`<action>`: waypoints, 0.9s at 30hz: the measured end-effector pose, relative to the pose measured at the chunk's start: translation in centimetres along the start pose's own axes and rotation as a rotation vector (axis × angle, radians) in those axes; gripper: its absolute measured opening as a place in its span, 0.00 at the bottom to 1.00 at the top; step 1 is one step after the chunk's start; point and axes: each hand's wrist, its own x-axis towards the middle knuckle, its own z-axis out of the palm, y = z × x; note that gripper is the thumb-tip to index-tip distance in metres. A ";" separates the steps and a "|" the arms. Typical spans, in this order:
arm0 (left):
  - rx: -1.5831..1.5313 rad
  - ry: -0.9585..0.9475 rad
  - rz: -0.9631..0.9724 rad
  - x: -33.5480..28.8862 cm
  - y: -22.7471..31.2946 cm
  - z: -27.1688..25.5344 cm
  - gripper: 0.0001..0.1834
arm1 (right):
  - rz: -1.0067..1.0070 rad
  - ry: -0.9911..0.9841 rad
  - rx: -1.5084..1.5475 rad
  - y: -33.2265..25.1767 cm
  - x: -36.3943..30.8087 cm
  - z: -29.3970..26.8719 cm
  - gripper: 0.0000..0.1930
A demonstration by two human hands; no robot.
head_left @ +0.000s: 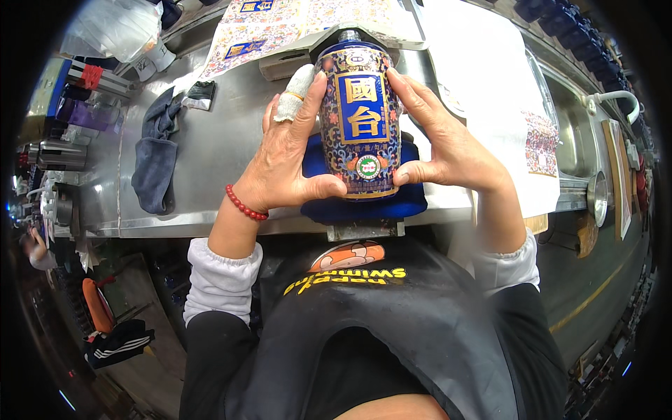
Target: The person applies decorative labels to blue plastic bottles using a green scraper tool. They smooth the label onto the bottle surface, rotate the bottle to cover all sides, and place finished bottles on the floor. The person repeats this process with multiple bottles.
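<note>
A blue bottle [360, 150] with a dense floral pattern and a gold-framed label lies between my two hands, its neck pointing away from me. My left hand [283, 154] presses its thumb and fingers along the left side; one finger wears a whitish cloth cover, and a red bead bracelet circles the wrist. Along the bottle's right side, my right hand [448, 143] grips with thumb low and fingers high. Beneath the bottle is a dark blue cloth-like pad [406, 203] at the bench's near edge. The undersides of the fingers are partly hidden.
Patterned printed sheets [280, 31] lie at the far side of the steel bench [231, 133]. A dark folded cloth [155, 157] rests at left, near a small dark packet [199, 95]. White sheeting [490, 91] covers the right, beside a sink [567, 126] with a white tap [619, 101].
</note>
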 end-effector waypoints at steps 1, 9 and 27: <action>0.002 0.003 0.005 0.0 -0.1 0.1 0.70 | -0.010 0.001 -0.004 0.0 0.0 0.0 0.65; -0.052 0.065 -0.076 0.1 0.1 -0.3 0.67 | -0.007 -0.001 0.001 -0.6 0.5 -0.9 0.65; -0.093 0.056 -0.132 1.3 1.1 -0.2 0.67 | 0.053 -0.026 0.112 -0.7 1.7 -1.5 0.64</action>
